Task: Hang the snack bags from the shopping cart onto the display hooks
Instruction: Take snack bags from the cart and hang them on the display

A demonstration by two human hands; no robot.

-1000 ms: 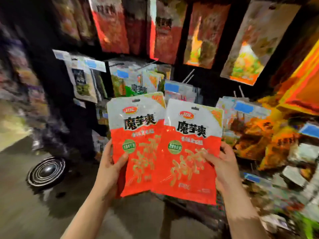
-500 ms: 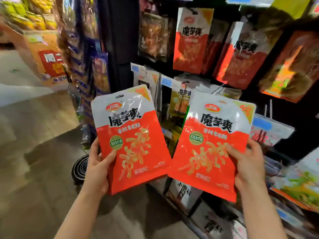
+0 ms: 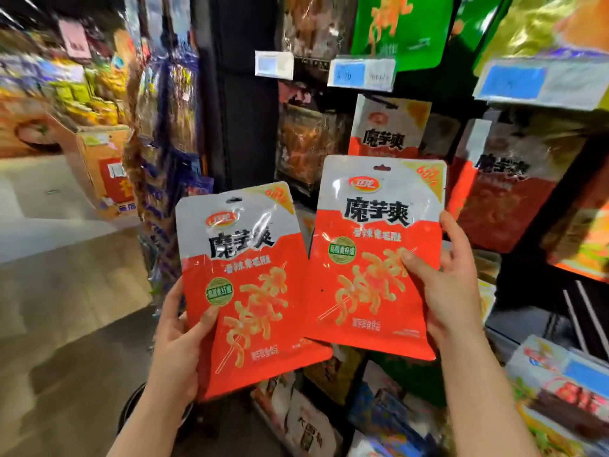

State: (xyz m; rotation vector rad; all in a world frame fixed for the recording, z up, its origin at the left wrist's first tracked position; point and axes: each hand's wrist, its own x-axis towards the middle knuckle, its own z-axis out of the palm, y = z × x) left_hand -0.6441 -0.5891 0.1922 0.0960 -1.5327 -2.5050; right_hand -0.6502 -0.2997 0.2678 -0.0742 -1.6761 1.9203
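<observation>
I hold two matching red-and-white snack bags with black lettering, one in each hand. My left hand [image 3: 179,338] grips the left bag [image 3: 247,285] at its lower left edge, thumb on the front. My right hand [image 3: 451,285] grips the right bag [image 3: 375,255] at its right edge; this bag is raised higher and overlaps the left one slightly. Just behind the right bag hangs an identical bag [image 3: 389,127] on the dark display rack. Each held bag has a hang hole at its top. The shopping cart is out of view.
Green bags [image 3: 398,24] and dark red bags [image 3: 504,183] hang on the rack above and right, with blue price tags [image 3: 362,74] on the hook ends. Bare hook rods [image 3: 583,311] stick out at the right. More packets sit below. A cardboard display [image 3: 102,166] stands by the aisle floor at left.
Both bags have risen and come closer to the rack; the right bag now sits in front of the matching hung bag. My view has tilted upward along the rack.
</observation>
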